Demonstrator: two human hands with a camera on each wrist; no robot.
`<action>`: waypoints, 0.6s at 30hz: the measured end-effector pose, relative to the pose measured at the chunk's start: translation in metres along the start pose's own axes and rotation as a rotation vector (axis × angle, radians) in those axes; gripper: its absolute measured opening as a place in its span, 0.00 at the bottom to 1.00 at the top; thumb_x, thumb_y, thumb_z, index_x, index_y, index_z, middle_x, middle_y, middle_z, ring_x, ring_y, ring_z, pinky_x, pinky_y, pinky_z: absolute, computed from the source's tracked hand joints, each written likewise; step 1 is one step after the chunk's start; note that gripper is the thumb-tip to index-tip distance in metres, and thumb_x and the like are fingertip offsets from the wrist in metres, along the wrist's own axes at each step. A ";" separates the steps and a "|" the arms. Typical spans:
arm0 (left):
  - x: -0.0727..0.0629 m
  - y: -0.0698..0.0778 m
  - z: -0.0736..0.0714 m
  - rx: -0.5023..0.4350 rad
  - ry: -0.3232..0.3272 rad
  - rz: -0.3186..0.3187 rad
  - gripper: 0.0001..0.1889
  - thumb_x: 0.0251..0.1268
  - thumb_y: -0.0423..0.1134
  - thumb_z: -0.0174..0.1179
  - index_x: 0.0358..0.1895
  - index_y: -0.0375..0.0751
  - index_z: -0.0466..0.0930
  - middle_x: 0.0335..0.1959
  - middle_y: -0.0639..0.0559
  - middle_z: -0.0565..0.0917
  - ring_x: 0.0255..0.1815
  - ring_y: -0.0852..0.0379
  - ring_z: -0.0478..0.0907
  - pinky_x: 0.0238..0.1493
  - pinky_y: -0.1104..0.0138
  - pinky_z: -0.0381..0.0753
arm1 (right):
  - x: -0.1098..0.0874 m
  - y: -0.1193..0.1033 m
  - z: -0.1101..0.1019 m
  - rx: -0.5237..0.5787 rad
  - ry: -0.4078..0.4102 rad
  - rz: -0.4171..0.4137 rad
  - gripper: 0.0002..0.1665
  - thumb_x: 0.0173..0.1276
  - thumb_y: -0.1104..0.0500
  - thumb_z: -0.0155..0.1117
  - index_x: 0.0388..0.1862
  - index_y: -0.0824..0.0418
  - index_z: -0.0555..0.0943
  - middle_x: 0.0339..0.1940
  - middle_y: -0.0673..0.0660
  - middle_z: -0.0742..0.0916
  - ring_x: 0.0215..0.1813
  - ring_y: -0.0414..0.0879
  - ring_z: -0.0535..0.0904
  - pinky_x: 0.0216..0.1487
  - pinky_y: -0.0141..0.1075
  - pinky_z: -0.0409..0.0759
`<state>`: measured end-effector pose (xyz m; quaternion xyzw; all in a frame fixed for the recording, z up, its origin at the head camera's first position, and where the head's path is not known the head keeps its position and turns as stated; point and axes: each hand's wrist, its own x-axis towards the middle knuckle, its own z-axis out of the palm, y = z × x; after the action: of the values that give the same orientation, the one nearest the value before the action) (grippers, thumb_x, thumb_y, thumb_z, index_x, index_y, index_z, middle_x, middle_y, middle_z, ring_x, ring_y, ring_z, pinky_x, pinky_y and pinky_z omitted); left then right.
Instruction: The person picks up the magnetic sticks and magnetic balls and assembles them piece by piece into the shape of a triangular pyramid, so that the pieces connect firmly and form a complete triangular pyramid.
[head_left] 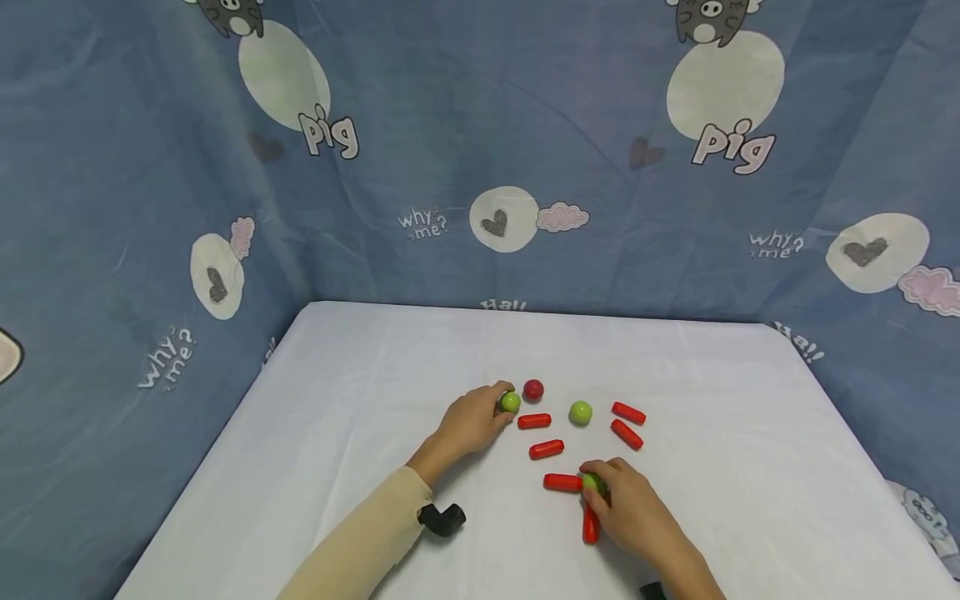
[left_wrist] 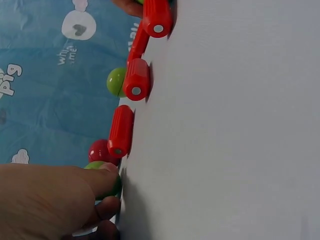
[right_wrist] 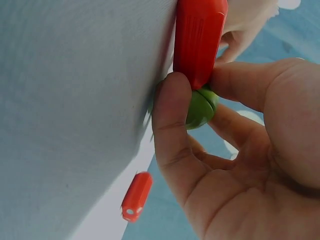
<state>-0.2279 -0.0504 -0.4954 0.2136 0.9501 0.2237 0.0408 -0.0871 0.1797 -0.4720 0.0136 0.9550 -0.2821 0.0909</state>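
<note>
Fingers of your left hand (head_left: 472, 417) are closed narrowly around a green ball (head_left: 510, 402), at the left end of the scattered pieces. Your right hand (head_left: 630, 504) pinches a second green ball (head_left: 595, 484) between thumb and finger, nearer to you and farther right. One red stick (head_left: 562, 482) reaches up to that ball from the left; another red stick (head_left: 591, 527) lies on its near side, its far end hidden by your hand. Just right of your left hand sit a red ball (head_left: 533, 390) and a third red stick (head_left: 534, 421), with a fourth red stick (head_left: 547, 449) a little nearer. Beyond your right hand, on the white tabletop (head_left: 405, 358), rests a third green ball (head_left: 581, 412); to its right lie a fifth red stick (head_left: 628, 412) and, nearer, a sixth red stick (head_left: 627, 434).
</note>
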 end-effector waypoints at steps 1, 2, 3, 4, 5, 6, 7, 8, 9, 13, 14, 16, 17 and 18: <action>-0.001 -0.001 0.000 -0.008 0.005 -0.003 0.23 0.69 0.44 0.66 0.65 0.48 0.75 0.40 0.53 0.84 0.36 0.58 0.75 0.43 0.62 0.79 | 0.000 0.000 0.000 -0.001 0.000 0.002 0.18 0.68 0.56 0.71 0.56 0.54 0.84 0.44 0.53 0.82 0.40 0.44 0.75 0.49 0.45 0.85; -0.002 -0.002 0.000 -0.016 0.009 -0.005 0.22 0.69 0.44 0.66 0.64 0.47 0.76 0.38 0.53 0.83 0.35 0.59 0.75 0.41 0.64 0.78 | 0.000 -0.001 0.000 -0.003 0.000 0.006 0.18 0.68 0.56 0.71 0.56 0.54 0.84 0.44 0.53 0.82 0.40 0.44 0.76 0.50 0.45 0.86; -0.003 -0.003 -0.001 -0.028 0.015 -0.006 0.21 0.69 0.44 0.66 0.63 0.47 0.76 0.36 0.54 0.82 0.33 0.59 0.75 0.39 0.65 0.77 | 0.000 -0.001 0.001 -0.002 0.001 0.010 0.18 0.68 0.56 0.71 0.56 0.54 0.84 0.44 0.53 0.82 0.41 0.44 0.76 0.50 0.46 0.85; -0.005 -0.004 -0.001 -0.037 0.021 -0.008 0.21 0.70 0.44 0.66 0.62 0.47 0.76 0.34 0.55 0.81 0.32 0.60 0.74 0.37 0.66 0.75 | 0.000 -0.001 0.001 -0.005 0.002 0.008 0.18 0.68 0.56 0.71 0.56 0.54 0.84 0.44 0.53 0.82 0.41 0.44 0.76 0.50 0.46 0.86; -0.007 -0.005 -0.002 -0.045 0.025 -0.009 0.20 0.70 0.45 0.66 0.62 0.48 0.76 0.31 0.56 0.80 0.30 0.61 0.73 0.35 0.67 0.73 | -0.001 -0.002 0.000 -0.004 0.003 0.013 0.18 0.69 0.56 0.71 0.56 0.54 0.84 0.44 0.53 0.83 0.41 0.44 0.76 0.51 0.46 0.85; -0.009 -0.006 -0.002 -0.056 0.028 -0.011 0.20 0.70 0.45 0.66 0.61 0.48 0.76 0.29 0.57 0.78 0.29 0.61 0.72 0.33 0.68 0.71 | -0.001 -0.002 0.000 -0.003 0.003 0.014 0.18 0.69 0.56 0.71 0.56 0.54 0.84 0.44 0.52 0.82 0.41 0.44 0.76 0.51 0.46 0.86; -0.011 -0.007 -0.003 -0.067 0.030 -0.013 0.20 0.70 0.45 0.66 0.61 0.48 0.76 0.28 0.58 0.77 0.28 0.62 0.72 0.32 0.69 0.70 | -0.001 -0.002 0.000 -0.002 0.003 0.016 0.18 0.69 0.56 0.70 0.56 0.54 0.84 0.44 0.52 0.82 0.41 0.44 0.76 0.51 0.46 0.86; -0.014 -0.008 -0.003 -0.080 0.031 -0.015 0.20 0.70 0.45 0.66 0.61 0.48 0.76 0.27 0.58 0.77 0.27 0.63 0.71 0.31 0.69 0.69 | -0.001 -0.002 0.000 -0.001 0.002 0.013 0.18 0.69 0.56 0.70 0.56 0.55 0.84 0.44 0.52 0.82 0.41 0.44 0.76 0.50 0.46 0.86; -0.017 -0.008 -0.004 -0.092 0.030 -0.015 0.20 0.70 0.45 0.65 0.61 0.48 0.76 0.26 0.59 0.76 0.26 0.63 0.71 0.30 0.69 0.69 | -0.001 -0.003 0.000 0.000 0.000 0.011 0.18 0.69 0.56 0.70 0.56 0.55 0.84 0.43 0.52 0.82 0.41 0.44 0.76 0.50 0.46 0.86; -0.030 -0.011 -0.005 -0.126 0.033 -0.006 0.20 0.70 0.45 0.65 0.61 0.47 0.76 0.25 0.59 0.76 0.24 0.64 0.70 0.27 0.70 0.68 | -0.002 -0.004 -0.001 0.002 -0.015 0.014 0.18 0.69 0.56 0.70 0.57 0.55 0.83 0.44 0.53 0.82 0.41 0.44 0.75 0.48 0.45 0.85; -0.033 -0.011 -0.005 -0.135 0.037 0.002 0.19 0.70 0.45 0.65 0.61 0.47 0.75 0.25 0.59 0.76 0.24 0.64 0.69 0.27 0.70 0.68 | -0.002 -0.004 -0.001 0.002 -0.017 0.011 0.18 0.68 0.56 0.71 0.57 0.56 0.83 0.44 0.53 0.82 0.41 0.45 0.75 0.48 0.45 0.85; -0.040 -0.011 -0.005 -0.149 0.046 0.020 0.19 0.70 0.45 0.65 0.60 0.47 0.75 0.26 0.59 0.76 0.24 0.65 0.69 0.28 0.70 0.69 | -0.002 -0.004 -0.002 0.005 -0.019 0.010 0.18 0.69 0.57 0.70 0.57 0.56 0.83 0.44 0.54 0.82 0.41 0.45 0.75 0.48 0.45 0.85; -0.043 -0.011 -0.004 -0.155 0.046 0.030 0.19 0.70 0.45 0.65 0.60 0.47 0.75 0.27 0.59 0.76 0.25 0.65 0.69 0.28 0.71 0.69 | -0.002 -0.004 -0.002 0.007 -0.017 0.007 0.18 0.69 0.57 0.70 0.56 0.56 0.83 0.44 0.54 0.82 0.41 0.45 0.75 0.48 0.45 0.85; -0.046 -0.010 -0.003 -0.162 0.044 0.042 0.19 0.70 0.45 0.65 0.60 0.47 0.75 0.27 0.59 0.76 0.25 0.65 0.69 0.29 0.71 0.69 | -0.002 -0.004 -0.002 0.009 -0.016 0.004 0.18 0.69 0.57 0.70 0.56 0.56 0.83 0.43 0.54 0.82 0.41 0.45 0.75 0.48 0.45 0.85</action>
<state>-0.1902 -0.0794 -0.4974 0.2245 0.9249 0.3052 0.0323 -0.0854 0.1773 -0.4682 0.0135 0.9529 -0.2863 0.0990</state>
